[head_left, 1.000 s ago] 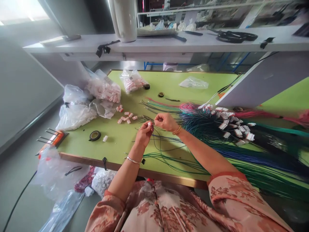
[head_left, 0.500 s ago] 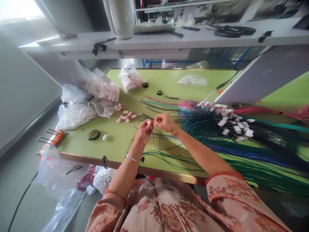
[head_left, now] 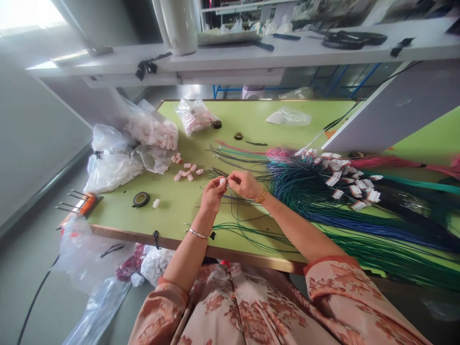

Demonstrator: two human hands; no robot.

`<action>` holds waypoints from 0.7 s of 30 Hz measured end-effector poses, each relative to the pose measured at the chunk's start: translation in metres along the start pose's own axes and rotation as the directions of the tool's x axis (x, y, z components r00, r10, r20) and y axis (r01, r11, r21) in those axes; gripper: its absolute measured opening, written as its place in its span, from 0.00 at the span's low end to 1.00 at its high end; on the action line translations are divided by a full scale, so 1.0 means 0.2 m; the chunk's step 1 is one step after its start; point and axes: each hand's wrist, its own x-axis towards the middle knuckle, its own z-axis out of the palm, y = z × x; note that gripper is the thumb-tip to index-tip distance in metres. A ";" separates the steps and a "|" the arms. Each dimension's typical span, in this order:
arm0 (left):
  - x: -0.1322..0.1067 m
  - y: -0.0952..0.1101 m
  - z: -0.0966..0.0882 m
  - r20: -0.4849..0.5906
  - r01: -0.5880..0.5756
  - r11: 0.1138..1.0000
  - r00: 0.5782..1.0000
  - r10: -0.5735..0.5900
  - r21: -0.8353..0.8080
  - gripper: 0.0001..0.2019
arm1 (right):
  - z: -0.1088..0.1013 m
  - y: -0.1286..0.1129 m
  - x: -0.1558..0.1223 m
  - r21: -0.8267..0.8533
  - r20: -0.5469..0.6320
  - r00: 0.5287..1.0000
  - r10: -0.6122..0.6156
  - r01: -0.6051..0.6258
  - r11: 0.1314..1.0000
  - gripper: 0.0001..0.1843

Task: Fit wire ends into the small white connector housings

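Between the thumb and fingers of my left hand (head_left: 212,195) is a small white connector housing (head_left: 222,181). Right beside it, my right hand (head_left: 245,185) pinches a thin dark wire (head_left: 233,203) whose end meets the connector's side; the exact contact is hidden by the fingertips. The wire loops down below my hands over the green table (head_left: 172,211). More dark wires with bare tips lie just behind my hands. Several loose white-and-red connectors (head_left: 188,171) are to the left, and a bundle of wires with connectors (head_left: 336,175) on their ends spreads out to the right.
Bags of connectors (head_left: 153,129) stand at the left back. A black tape roll (head_left: 140,199) and a single white connector (head_left: 156,203) lie at the left. Green wires (head_left: 266,235) run along the front edge. A shelf (head_left: 230,61) spans the back above the table.
Both hands stay close together at nearly the same spot. My left hand has turned slightly, so the connector's white face shows more. The whole view has shifted a little.
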 end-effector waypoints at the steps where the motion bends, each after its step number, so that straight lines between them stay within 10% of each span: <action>1: 0.00 0.00 0.00 -0.001 0.000 1.000 1.000 0.000 -0.004 0.16 | 0.00 0.00 0.00 -0.006 0.005 1.000 -0.006 0.006 1.000 0.10; 13: -0.01 -0.02 0.00 -0.013 -0.004 0.999 1.000 0.005 0.039 0.17 | 0.01 0.01 -0.01 -0.118 -0.016 0.997 -0.076 0.073 0.990 0.08; 21: 0.00 0.00 0.00 -0.021 0.060 0.997 0.998 -0.061 -0.044 0.15 | -0.25 0.26 0.45 -0.288 -0.193 0.972 0.137 -0.189 0.939 0.09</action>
